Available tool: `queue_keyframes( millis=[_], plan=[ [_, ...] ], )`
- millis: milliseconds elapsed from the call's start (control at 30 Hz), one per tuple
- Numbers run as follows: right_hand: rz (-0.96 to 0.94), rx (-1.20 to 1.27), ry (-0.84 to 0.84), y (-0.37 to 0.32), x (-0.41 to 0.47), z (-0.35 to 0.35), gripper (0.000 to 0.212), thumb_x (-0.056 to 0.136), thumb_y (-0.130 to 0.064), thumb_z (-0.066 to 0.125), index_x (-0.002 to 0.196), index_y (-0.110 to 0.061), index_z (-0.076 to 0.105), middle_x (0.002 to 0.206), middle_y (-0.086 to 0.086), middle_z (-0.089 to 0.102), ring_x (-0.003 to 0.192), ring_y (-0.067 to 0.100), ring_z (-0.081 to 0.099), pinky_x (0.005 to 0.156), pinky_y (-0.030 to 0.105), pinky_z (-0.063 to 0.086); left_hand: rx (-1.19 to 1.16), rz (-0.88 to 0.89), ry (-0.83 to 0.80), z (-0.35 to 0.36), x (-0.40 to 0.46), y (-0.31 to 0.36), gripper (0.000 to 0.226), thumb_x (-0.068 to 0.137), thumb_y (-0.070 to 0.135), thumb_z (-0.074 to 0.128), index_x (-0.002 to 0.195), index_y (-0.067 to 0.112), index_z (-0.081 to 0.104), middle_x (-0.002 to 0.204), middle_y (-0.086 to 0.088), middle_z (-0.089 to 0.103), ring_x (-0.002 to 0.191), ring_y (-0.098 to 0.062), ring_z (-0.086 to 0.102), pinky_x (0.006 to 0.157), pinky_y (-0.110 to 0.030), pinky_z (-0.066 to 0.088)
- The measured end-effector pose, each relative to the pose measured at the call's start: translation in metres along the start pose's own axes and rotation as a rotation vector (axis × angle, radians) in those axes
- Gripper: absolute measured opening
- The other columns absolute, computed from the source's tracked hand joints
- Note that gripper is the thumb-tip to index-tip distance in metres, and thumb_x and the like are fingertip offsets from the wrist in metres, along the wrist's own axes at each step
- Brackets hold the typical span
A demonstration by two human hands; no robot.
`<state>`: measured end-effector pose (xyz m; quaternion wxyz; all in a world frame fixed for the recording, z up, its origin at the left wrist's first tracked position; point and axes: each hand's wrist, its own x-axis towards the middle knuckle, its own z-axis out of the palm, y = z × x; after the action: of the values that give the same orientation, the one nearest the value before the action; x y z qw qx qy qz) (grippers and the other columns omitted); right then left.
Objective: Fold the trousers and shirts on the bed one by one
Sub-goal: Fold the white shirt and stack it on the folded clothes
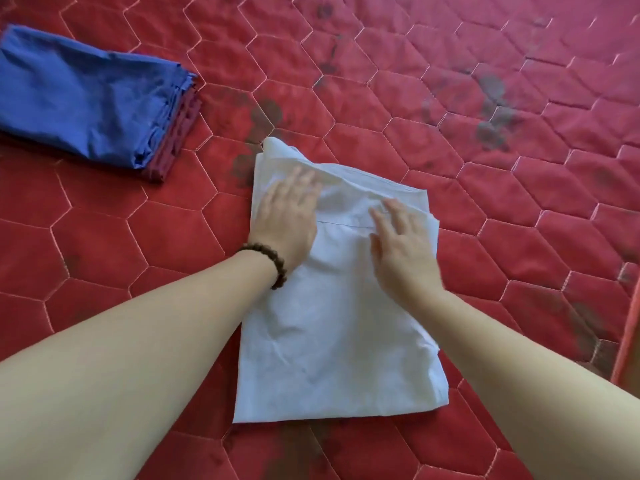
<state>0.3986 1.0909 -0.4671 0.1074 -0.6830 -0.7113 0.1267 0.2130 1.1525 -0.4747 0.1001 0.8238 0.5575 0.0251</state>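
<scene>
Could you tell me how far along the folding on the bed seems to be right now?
Done: a folded blue garment lies on a folded maroon one at the far left. In hand: the left hand and right hand press flat on a folded white garment. Left: no unfolded clothes are in view.

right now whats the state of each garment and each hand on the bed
white garment: folded into a rectangle, flat on the red quilted bed
blue garment: folded, on top of a folded maroon garment
left hand: flat on the white garment
right hand: flat on it too
</scene>
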Motion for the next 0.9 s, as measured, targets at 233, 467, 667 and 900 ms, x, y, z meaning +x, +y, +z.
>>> queue_keyframes(
  millis=[233,467,667,900],
  plan=[
    [0.01,-0.249,-0.215,0.016,-0.003,0.034,0.06,0.095,-0.058,0.012,0.151,-0.039,0.002,0.159,-0.009,-0.012,0.147,0.011,-0.014,0.117,0.046,-0.012,0.118,-0.048,-0.178,0.039,0.0,-0.003,0.068,0.088,0.068,0.008,0.146,0.043,-0.018,0.156,0.012,-0.025,0.144,-0.03,-0.023,0.111,-0.063,-0.006],
    [0.35,-0.252,-0.151,0.03,-0.03,0.017,0.064,0.096,-0.053,0.008,0.154,-0.027,0.004,0.162,0.002,-0.005,0.148,0.019,-0.011,0.118,0.048,-0.01,0.008,-0.116,-0.03,0.019,-0.037,-0.003,0.065,0.096,0.045,0.026,0.153,0.016,0.01,0.161,-0.005,0.004,0.148,-0.024,-0.002,0.118,-0.049,-0.002],
    [-0.138,-0.212,-0.279,-0.007,-0.08,0.033,0.06,0.096,-0.053,0.015,0.149,-0.027,0.007,0.157,-0.007,0.001,0.148,0.018,0.001,0.118,0.043,-0.008,0.14,0.177,-0.246,0.033,-0.11,0.011,0.066,0.094,0.051,0.012,0.151,0.026,-0.008,0.16,-0.002,-0.012,0.147,-0.023,-0.014,0.118,-0.048,-0.007],
    [0.163,-0.332,-0.234,0.032,-0.107,0.004,0.062,0.097,-0.053,0.006,0.152,-0.026,0.0,0.156,-0.007,-0.013,0.143,0.01,-0.019,0.117,0.048,-0.014,0.229,-0.005,-0.218,0.017,-0.136,-0.016,0.063,0.094,0.052,0.005,0.145,0.023,-0.019,0.156,-0.003,-0.022,0.145,-0.026,-0.018,0.116,-0.049,-0.01]
  ],
)
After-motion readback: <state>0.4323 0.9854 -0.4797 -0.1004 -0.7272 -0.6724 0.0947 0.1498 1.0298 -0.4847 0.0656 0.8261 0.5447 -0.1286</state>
